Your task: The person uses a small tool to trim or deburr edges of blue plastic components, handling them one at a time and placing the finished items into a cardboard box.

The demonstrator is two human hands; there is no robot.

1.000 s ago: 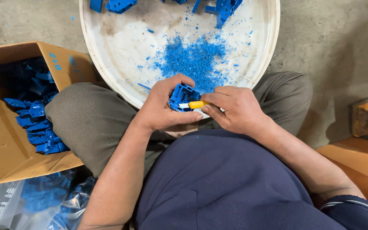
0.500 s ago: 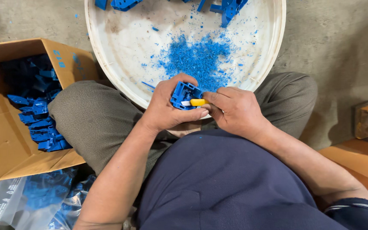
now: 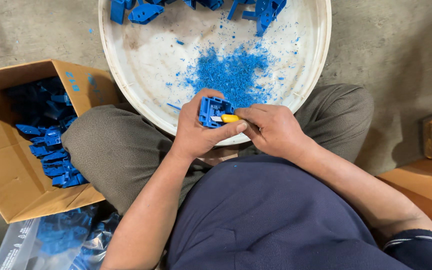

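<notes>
Gripping blue plastic part [image 3: 213, 110] left hand [image 3: 198, 131]; right hand [image 3: 271, 131] holds yellow knife [image 3: 227, 118].

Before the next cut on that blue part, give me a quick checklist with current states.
1. Left hand grips the blue part firmly: ok.
2. Right hand holds the yellow knife: ok.
3. Blade on the part's edge: cannot tell, tip too small.
4. Left thumb clear of the blade: not ok, it lies right beside the knife.
5. Work held over the white tub so shavings fall in: ok.
6. Box of parts beside the left knee: ok.
</notes>
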